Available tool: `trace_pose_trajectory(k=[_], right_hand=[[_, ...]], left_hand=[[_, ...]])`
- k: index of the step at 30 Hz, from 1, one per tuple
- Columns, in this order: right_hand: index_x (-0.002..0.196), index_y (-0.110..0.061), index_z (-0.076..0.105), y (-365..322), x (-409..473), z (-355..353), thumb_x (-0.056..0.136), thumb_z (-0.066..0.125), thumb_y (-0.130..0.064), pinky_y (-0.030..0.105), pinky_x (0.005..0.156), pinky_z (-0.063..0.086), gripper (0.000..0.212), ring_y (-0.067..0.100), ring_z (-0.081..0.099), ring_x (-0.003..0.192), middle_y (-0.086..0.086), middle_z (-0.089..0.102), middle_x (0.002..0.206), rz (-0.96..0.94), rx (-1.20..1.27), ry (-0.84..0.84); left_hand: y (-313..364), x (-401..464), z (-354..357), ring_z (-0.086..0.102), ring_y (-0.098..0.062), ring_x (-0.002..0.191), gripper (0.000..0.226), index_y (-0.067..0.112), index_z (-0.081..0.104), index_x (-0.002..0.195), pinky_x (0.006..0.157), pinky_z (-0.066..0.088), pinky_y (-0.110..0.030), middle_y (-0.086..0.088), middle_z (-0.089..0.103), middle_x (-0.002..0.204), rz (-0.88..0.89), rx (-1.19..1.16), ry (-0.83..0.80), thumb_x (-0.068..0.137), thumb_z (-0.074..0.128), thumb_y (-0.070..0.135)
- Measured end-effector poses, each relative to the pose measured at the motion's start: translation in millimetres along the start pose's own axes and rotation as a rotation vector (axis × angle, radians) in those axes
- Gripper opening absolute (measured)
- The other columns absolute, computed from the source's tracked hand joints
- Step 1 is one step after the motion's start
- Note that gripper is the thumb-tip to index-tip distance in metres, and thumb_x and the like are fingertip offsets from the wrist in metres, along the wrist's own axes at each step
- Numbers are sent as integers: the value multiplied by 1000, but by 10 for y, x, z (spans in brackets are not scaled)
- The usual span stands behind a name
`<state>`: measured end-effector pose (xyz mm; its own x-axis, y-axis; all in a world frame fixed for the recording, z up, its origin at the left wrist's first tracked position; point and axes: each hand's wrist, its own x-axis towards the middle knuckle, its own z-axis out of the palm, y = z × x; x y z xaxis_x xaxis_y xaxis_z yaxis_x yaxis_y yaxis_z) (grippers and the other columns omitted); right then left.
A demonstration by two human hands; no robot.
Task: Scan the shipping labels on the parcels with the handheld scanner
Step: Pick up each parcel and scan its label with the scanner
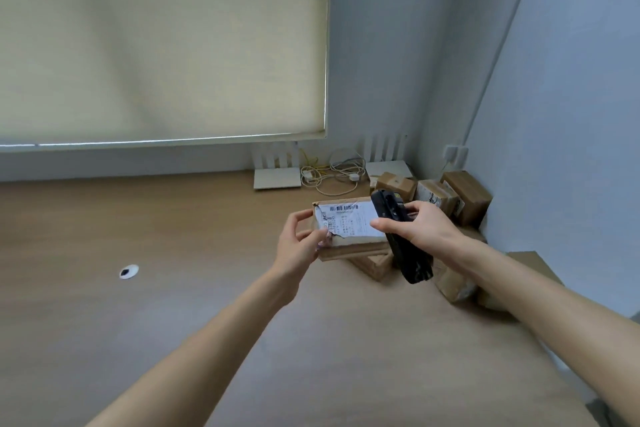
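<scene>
Head view. Left hand grips the near-left end of a cardboard parcel, fingers curled round its edge, label facing up, partly torn. Right hand is wrapped round the black handheld scanner, just right of that parcel, head over the label's right edge. More parcels lie beyond and right of the held parcel, others beneath it. Judgement: one scan in hand; cannot tell which of the rest are done.
</scene>
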<state>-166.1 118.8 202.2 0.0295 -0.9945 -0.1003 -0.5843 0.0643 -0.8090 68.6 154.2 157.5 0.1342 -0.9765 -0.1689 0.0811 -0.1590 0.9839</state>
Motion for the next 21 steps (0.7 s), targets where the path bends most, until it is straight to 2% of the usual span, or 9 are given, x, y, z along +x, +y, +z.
trace_pose_trajectory(k=[3, 6, 8, 10, 11, 13, 15, 17, 21], right_hand=[[128, -22, 64, -428, -272, -12, 47, 87, -77, 43, 101, 55, 100, 16, 69, 106, -5, 72, 116, -70, 43, 10], [125, -27, 62, -812, -481, -15, 39, 85, -79, 30, 85, 56, 104, 8, 69, 99, -11, 71, 110, -149, 78, 30], [124, -27, 62, -1047, -566, -16, 40, 87, -77, 33, 88, 58, 101, 8, 70, 99, -9, 71, 110, -188, 110, 17], [126, -25, 63, -1263, -602, -26, 42, 90, -76, 41, 94, 59, 102, 13, 71, 102, -7, 72, 112, -217, 136, -4], [126, -26, 63, -1369, -611, -27, 42, 89, -77, 40, 93, 59, 102, 12, 72, 100, -8, 72, 111, -234, 134, -15], [124, -29, 63, -1567, -629, -5, 42, 86, -80, 31, 82, 59, 99, 6, 73, 92, -11, 72, 106, -271, 118, -38], [122, -31, 62, -1751, -646, 41, 43, 85, -81, 22, 71, 55, 96, 1, 73, 83, -13, 73, 103, -315, 117, -60], [121, -31, 62, -1915, -643, 86, 43, 85, -79, 22, 71, 54, 94, 1, 73, 82, -12, 73, 104, -351, 123, -86], [119, -29, 64, -2228, -619, 204, 50, 89, -71, 31, 81, 60, 84, 6, 75, 84, -8, 74, 104, -417, 69, -182]], left_hand=[[344, -275, -270, 67, -19, 106, 38, 41, 54, 124, 90, 52, -45, -4, 71, 112, 65, -4, 17, 92, 70, 27], [648, -500, -471, 68, -14, 101, 47, 37, 53, 132, 85, 56, -39, -6, 66, 119, 116, -85, 53, 92, 71, 21], [846, -623, -600, 69, -12, 96, 57, 30, 51, 143, 83, 56, -34, -8, 65, 114, 148, -106, 65, 92, 72, 18], [1033, -729, -729, 68, -15, 102, 57, 32, 53, 143, 88, 54, -36, -13, 65, 115, 163, -104, 70, 91, 73, 22], [1123, -778, -797, 67, -17, 108, 55, 36, 54, 141, 90, 53, -38, -12, 65, 119, 166, -95, 84, 91, 73, 25], [1286, -860, -932, 63, -14, 112, 51, 44, 55, 134, 90, 50, -41, -3, 65, 122, 170, -72, 108, 89, 75, 32], [1421, -923, -1065, 65, -11, 108, 53, 49, 53, 127, 88, 47, -44, 1, 73, 111, 166, -100, 89, 83, 79, 36], [1500, -982, -1209, 70, -17, 104, 63, 50, 50, 125, 88, 50, -46, 0, 77, 102, 169, -126, 84, 72, 82, 38], [1574, -1144, -1531, 70, -15, 108, 76, 62, 44, 128, 92, 52, -47, 1, 77, 107, 146, -30, 149, 66, 83, 41]])
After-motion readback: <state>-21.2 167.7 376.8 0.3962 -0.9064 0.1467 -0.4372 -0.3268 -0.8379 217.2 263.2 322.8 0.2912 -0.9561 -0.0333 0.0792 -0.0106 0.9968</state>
